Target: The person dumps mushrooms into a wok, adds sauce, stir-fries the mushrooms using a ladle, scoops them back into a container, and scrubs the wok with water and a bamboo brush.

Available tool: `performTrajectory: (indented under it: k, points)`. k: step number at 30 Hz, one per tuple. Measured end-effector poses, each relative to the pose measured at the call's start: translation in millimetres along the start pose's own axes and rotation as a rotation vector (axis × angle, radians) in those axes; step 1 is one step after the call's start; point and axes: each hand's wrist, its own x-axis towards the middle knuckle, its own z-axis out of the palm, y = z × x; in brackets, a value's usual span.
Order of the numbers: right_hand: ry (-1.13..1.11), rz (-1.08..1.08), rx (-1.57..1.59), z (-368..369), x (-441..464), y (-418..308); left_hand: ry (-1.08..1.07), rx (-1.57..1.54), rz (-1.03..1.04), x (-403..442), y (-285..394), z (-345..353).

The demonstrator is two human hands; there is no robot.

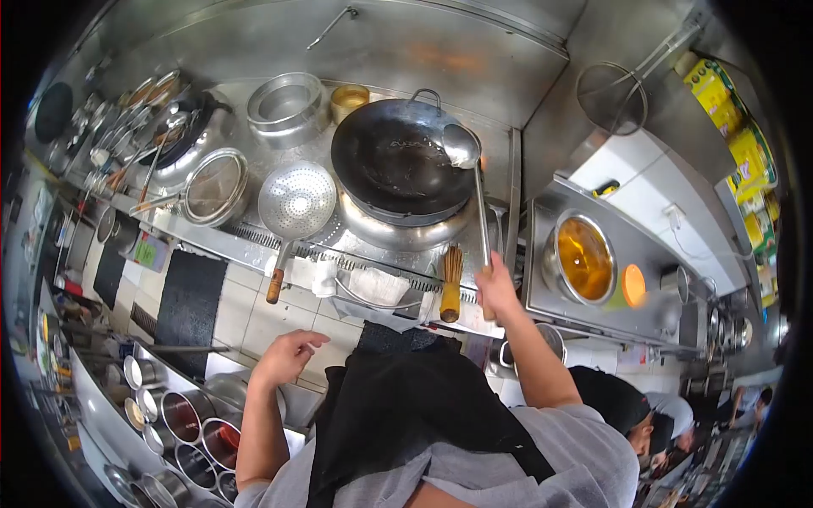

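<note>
- In the head view, the black wok (pixel 360 157) sits on the stove, glossy inside.
- The right hand (pixel 498 296), to the wok's near right, has its fingers clamped on the handle of a long steel ladle (pixel 461 146), whose bowl lies over the wok's right edge.
- The left hand (pixel 286 359) hangs well nearer the body than the wok, fingers loosely curled.
- Left of the wok: a perforated skimmer (pixel 296 200).
- Near side of the wok: a bamboo brush (pixel 451 284).

Black wok (pixel 398 165), glistening inside; long-handled metal ladle (pixel 461 148), over the wok's right edge
</note>
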Motion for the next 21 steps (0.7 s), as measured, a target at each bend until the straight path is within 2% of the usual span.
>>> performTrajectory:
  k: [2, 4, 6, 7, 8, 9, 10, 12, 14, 16, 17, 18, 20, 21]
  points:
    - [0.228, -0.439, -0.502, -9, 14, 74, -0.015, -0.034, -0.226, -5, -23, 22]
    - [0.085, -0.243, -0.458, -14, 8, 102, -0.061, -0.077, -0.342, 1, -45, 57]
    - [0.067, -0.449, -0.552, -18, 23, 151, -0.159, -0.204, -0.415, 10, -82, 108]
    - [0.006, -0.305, -0.441, -19, 17, 140, -0.18, -0.2, -0.274, 10, -102, 136]
    - [-0.058, -0.157, -0.328, -21, 11, 126, -0.175, -0.215, -0.3, 11, -104, 157]
    - [0.115, -0.526, -0.389, -16, 23, 168, -0.214, -0.191, -0.412, 10, -104, 176]
    - [0.079, -0.52, -0.389, -18, 9, 156, -0.253, -0.168, -0.524, 5, -104, 192]
    - [-0.092, -0.048, 0.251, -21, -26, 131, -0.172, -0.28, -0.529, -11, -108, 225]
    - [-0.136, -0.019, 0.246, -30, -46, 154, 0.035, -0.591, -0.66, -42, -115, 264]
    - [-0.097, 0.132, 0.368, -40, -59, 187, 0.072, -0.488, -0.713, -70, -115, 290]
    - [-0.162, 0.13, 0.336, -47, -62, 209, 0.096, -0.464, -0.707, -89, -119, 307]
    - [-0.244, 0.118, 0.308, -50, -62, 227, 0.169, -0.574, -0.772, -107, -122, 318]
    - [-0.172, 0.158, 0.26, -36, -75, 242, 0.192, -0.434, -0.92, -153, -126, 336]
    - [-0.167, -0.078, -0.057, -38, -71, 273, 0.249, -0.433, -0.993, -177, -121, 341]
